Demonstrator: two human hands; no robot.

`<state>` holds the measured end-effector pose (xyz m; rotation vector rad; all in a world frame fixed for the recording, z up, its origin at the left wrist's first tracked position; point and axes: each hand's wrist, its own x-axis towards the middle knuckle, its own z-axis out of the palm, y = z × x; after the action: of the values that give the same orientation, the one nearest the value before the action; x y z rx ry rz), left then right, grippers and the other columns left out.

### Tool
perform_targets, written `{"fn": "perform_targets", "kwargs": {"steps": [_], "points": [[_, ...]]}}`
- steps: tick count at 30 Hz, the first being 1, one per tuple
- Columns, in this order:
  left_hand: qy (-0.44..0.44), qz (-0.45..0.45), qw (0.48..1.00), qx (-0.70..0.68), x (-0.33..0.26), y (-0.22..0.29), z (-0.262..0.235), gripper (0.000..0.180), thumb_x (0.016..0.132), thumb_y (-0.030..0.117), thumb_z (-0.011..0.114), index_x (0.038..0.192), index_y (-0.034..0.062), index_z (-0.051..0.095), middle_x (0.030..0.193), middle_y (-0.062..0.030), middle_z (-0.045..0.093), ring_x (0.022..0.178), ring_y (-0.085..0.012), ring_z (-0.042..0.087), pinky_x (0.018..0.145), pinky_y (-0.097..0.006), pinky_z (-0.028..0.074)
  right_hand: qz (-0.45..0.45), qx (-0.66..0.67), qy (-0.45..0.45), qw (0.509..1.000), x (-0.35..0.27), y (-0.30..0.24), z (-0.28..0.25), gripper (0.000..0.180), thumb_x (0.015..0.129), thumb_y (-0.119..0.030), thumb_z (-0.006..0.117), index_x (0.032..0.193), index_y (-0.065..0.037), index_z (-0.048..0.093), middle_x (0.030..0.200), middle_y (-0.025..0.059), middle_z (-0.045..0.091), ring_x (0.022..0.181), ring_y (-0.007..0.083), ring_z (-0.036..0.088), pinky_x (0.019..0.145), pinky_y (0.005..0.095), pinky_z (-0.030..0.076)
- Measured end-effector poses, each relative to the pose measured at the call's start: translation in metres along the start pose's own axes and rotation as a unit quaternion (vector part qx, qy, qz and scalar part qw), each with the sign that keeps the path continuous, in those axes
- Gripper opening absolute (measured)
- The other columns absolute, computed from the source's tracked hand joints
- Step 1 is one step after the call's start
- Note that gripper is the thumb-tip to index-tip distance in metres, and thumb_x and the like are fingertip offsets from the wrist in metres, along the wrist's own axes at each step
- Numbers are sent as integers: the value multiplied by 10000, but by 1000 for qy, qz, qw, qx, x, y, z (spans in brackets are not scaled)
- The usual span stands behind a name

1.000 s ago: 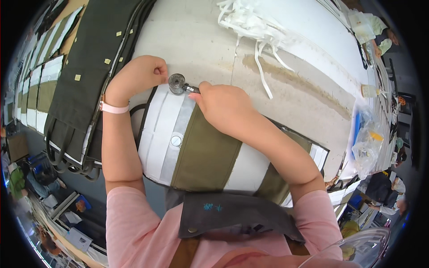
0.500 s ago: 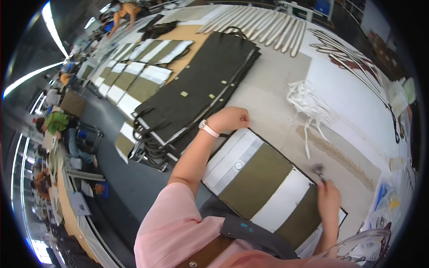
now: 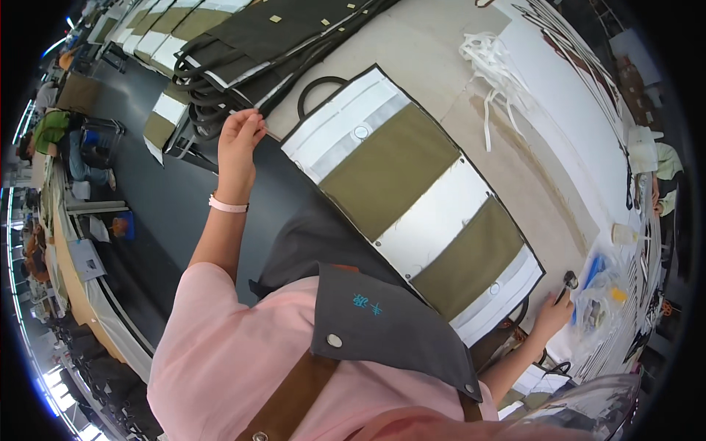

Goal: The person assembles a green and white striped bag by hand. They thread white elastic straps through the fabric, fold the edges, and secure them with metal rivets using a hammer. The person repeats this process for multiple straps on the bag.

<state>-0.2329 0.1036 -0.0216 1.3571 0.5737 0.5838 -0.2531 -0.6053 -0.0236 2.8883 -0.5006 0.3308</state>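
Note:
A flat bag panel (image 3: 401, 173) with olive and white bands and dark edging lies slantwise on the work table in front of me. One dark handle loop (image 3: 312, 88) sticks out at its far left end. My left hand (image 3: 241, 140) is off the panel's left corner, fingertips pinched together; whatever they hold is too small to make out. At the panel's near right end, my right hand (image 3: 553, 316) grips a small tool (image 3: 568, 283) with a dark handle and a rounded metallic head. That tool is raised beside the panel, apart from it.
A stack of dark bag pieces (image 3: 250, 44) with handles is at the far left. White strips (image 3: 493, 66) lie tangled beyond the panel. Clear plastic bags (image 3: 603, 305) and a small cup (image 3: 624, 234) are at the right. Striped panels (image 3: 173, 29) lie farther left.
My left hand has come away from the panel's corner toward the left. My right hand has moved off the panel to the right with the tool. The head view has shifted, showing more of the panel.

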Motion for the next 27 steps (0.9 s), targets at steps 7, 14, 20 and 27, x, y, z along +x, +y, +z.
{"fn": "perform_targets", "kwargs": {"steps": [7,14,20,27], "points": [[-177,-238,946,-129,-55,-20,18,325,1003,313,637,1171,35,612,1126,-70,680,976,-177,663,823,-346,536,-15,124,1,992,-13,-22,1,494,936,-247,658,1377,-45,563,1290,281,561,1198,451,535,1019,494,434],[-198,177,937,227,-43,56,62,319,1002,247,641,957,-68,676,746,-1,607,716,-71,487,621,-271,413,-9,198,-48,979,-19,-53,-39,519,912,-200,691,1385,-41,549,1395,293,494,1283,455,489,1084,485,397],[3,240,942,-234,-20,267,108,398,949,256,660,1263,12,637,1120,-162,665,1171,-232,587,920,-377,513,-52,302,2,952,-8,-86,-100,514,919,-189,681,1391,-43,537,1413,276,483,1307,445,473,1091,469,399],[-437,412,798,-47,-84,305,252,375,962,351,618,1137,20,603,1014,-187,645,1021,-326,594,836,-429,488,-69,566,-22,821,-10,-131,-156,470,963,-196,646,1401,-61,542,1398,188,537,1269,315,529,1053,405,436]]}}
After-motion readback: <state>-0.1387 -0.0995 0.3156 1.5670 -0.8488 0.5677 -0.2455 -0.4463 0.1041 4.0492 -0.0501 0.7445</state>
